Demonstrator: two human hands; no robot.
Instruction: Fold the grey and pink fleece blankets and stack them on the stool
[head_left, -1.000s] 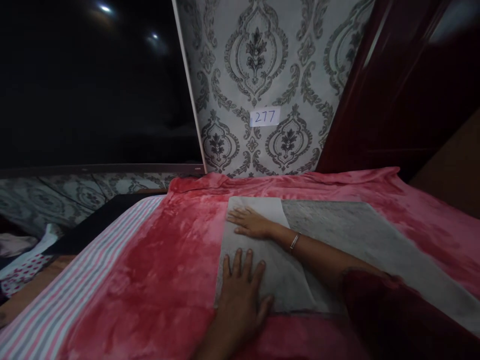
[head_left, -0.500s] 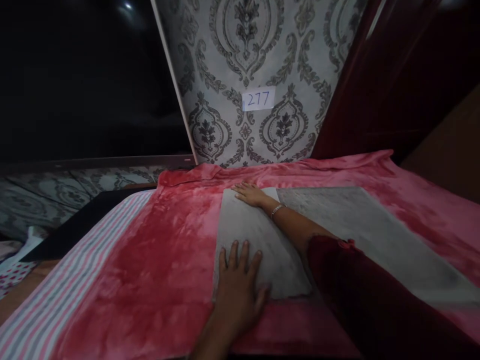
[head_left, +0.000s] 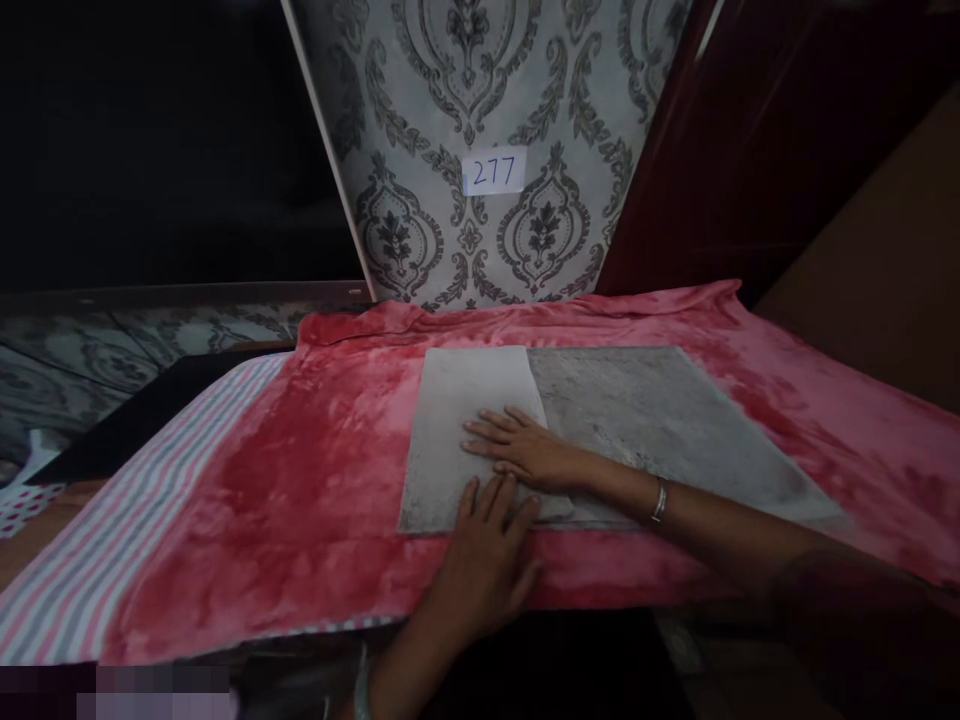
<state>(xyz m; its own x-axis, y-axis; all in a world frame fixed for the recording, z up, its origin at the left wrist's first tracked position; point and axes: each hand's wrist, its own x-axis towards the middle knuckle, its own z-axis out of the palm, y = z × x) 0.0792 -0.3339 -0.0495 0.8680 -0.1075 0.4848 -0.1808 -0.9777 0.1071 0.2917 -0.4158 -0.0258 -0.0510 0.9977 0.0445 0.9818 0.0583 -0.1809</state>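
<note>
A grey cloth (head_left: 615, 420) lies flat, its left part folded over into a lighter flap (head_left: 457, 400). My right hand (head_left: 529, 450) rests palm down on the flap near its right edge, fingers spread and pointing left. Just below it, my left hand (head_left: 491, 560) reaches up over the cloth's front edge, with fingers stretched out on the flap. The two hands almost touch. A small turned-up corner of the flap shows beside the left fingertips. Neither hand grips anything.
Under the cloth spreads a red and pink plush blanket (head_left: 300, 480) with a striped border (head_left: 150, 520) on the left. A large dark screen (head_left: 165, 150) stands behind on the left. Patterned wallpaper bears a paper label (head_left: 493, 172) reading 277. A dark red panel (head_left: 720, 160) rises at right.
My right hand has slid from the flap's far edge toward me, close to my left hand. My left hand stays near the front edge. The view has shifted slightly.
</note>
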